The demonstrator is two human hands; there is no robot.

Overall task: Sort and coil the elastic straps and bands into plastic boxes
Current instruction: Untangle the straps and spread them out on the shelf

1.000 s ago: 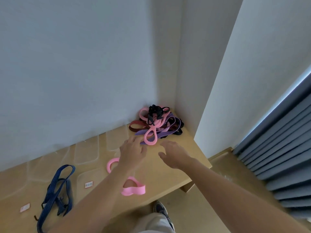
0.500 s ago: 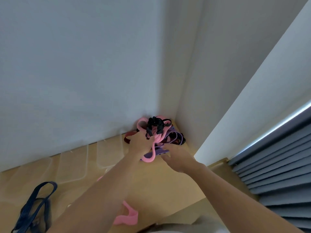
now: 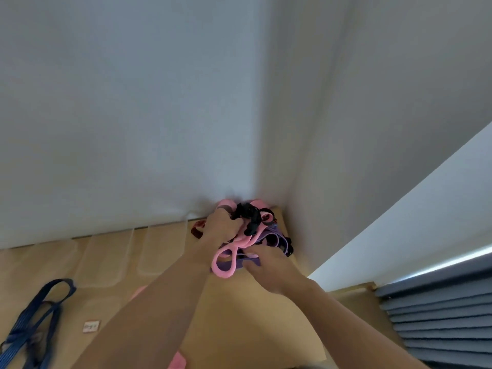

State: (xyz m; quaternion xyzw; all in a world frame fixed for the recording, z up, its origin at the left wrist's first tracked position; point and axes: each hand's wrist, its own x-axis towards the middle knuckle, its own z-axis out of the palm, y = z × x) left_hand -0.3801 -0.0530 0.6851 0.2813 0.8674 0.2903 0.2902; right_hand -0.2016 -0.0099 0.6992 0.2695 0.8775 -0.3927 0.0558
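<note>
The pale wooden tabletop (image 3: 253, 304) is running under both forearms, with a row of clear plastic boxes (image 3: 106, 259) sitting along the wall to the left of the left hand (image 3: 222, 226) and a blue strap (image 3: 34, 315) sprawling further left still. Just ahead of both hands, the tangle of bands (image 3: 269, 235) is lying heaped in the wall corner, and the left hand is digging into its top, fingers curled tight round strands beside the black strap (image 3: 249, 214). The right hand (image 3: 269, 265) is pinching the purple band (image 3: 241, 263) between thumb and fingertips at the tangle's near edge, just right of the pink loop (image 3: 223, 274) dangling below the left hand.
</note>
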